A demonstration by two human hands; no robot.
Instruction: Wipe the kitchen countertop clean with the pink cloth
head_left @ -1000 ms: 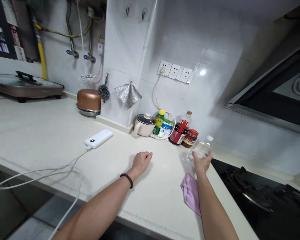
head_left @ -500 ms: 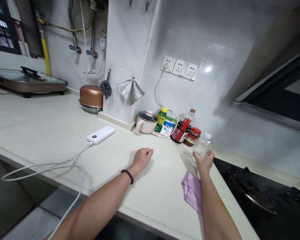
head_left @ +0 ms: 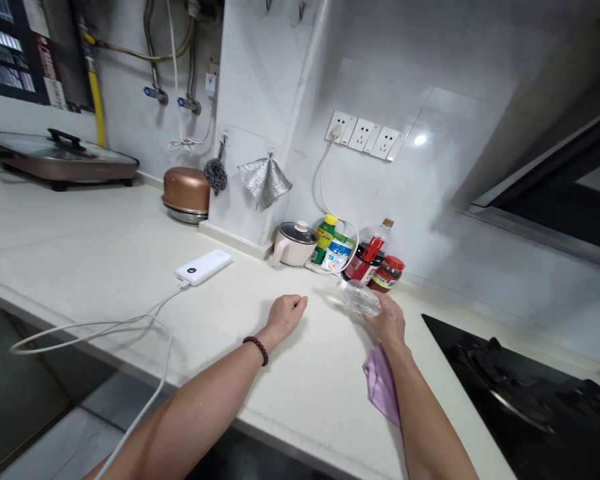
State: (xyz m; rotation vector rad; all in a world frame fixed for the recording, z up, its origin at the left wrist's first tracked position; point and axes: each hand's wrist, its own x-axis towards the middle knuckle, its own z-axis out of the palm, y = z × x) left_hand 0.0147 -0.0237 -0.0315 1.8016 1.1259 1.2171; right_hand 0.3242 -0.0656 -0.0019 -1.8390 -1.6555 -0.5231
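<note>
One clear bottle (head_left: 361, 299) is clasped in the right hand (head_left: 390, 324), tipped nearly level, cap toward the fisted left hand (head_left: 285, 313).

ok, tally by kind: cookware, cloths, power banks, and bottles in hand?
Cookware: 3 (electric griddle, copper pot, small electric pot)
Cloths: 2 (purple cloth, silver cloth)
Power banks: 1 (white power bank)
Bottles in hand: 1 (clear plastic bottle, in the right hand grip)
Total: 7
</note>
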